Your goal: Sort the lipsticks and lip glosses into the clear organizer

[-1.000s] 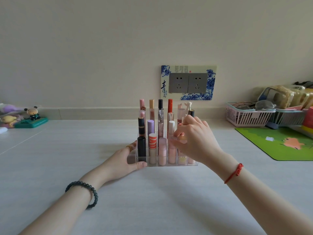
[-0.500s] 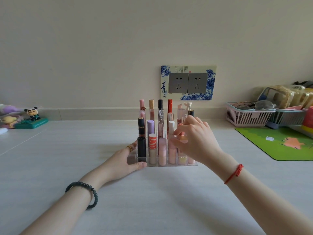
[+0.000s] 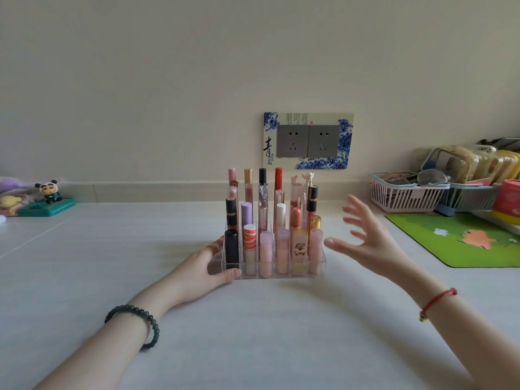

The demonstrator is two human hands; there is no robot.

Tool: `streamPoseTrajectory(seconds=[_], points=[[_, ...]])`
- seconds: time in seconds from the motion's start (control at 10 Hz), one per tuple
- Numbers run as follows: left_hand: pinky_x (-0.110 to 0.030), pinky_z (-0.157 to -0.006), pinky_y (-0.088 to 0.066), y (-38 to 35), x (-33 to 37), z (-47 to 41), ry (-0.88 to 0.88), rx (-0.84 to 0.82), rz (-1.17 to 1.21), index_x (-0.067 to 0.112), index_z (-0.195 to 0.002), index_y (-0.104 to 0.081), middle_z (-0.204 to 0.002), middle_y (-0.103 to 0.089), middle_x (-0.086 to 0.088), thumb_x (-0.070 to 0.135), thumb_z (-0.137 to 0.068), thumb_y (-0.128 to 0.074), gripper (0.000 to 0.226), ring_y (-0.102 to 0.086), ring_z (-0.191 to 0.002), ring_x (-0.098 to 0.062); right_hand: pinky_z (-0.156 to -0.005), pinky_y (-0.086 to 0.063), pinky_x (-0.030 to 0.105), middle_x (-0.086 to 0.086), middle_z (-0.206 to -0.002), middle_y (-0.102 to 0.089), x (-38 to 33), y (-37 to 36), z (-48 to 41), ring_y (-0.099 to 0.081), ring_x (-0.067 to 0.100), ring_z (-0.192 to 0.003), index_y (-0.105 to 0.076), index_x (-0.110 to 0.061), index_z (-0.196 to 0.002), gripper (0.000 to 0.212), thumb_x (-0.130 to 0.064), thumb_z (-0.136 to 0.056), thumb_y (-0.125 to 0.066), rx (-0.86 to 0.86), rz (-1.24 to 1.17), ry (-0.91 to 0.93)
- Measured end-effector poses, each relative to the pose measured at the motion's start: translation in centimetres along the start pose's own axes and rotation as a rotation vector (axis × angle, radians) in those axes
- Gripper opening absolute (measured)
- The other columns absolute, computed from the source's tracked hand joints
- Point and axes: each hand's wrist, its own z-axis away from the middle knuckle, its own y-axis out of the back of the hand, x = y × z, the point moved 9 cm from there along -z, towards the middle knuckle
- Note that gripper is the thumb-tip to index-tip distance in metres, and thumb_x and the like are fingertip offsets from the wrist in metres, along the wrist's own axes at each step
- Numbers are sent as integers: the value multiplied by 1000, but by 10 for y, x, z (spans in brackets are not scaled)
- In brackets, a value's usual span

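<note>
The left wrist wears a dark beaded bracelet [image 3: 152,327], the left hand [image 3: 197,267] a gold ring [image 3: 211,248] (thin band), the right wrist a red cord [image 3: 437,299].

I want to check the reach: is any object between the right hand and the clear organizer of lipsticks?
Nothing visible does. The right hand hovers open just right of the clear plastic organizer, with only bare white table between them. The left hand holds the organizer's left end.

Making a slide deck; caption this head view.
Left hand holds the clear organizer of upright lipsticks while the right hand, fingers spread, hovers beside it.
</note>
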Motion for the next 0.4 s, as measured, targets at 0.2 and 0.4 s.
streamPoseTrajectory(seconds=[0.2, 0.4], points=[[-24, -109, -30, -1, 0, 1, 14, -6, 25, 30, -140, -30, -135, -39, 21, 42, -78, -66, 73, -38, -126, 1, -111, -25, 29, 0, -145, -34, 33, -53, 12, -33, 8, -131, -8, -19, -145, 115, -47, -53, -72, -384, -6, -134], [-17, -99, -31, 0, 2, 4, 25, 2, 21, 34, -136, -33, -126, -41, 26, 42, -79, -65, 66, -40, -119, 4, -102, -39, 27, -13, -123, -53, 18, -66, 15, -48, 3, -116, -36, -25, -131, 70, -43, -72, -68, -432, 62, 8]])
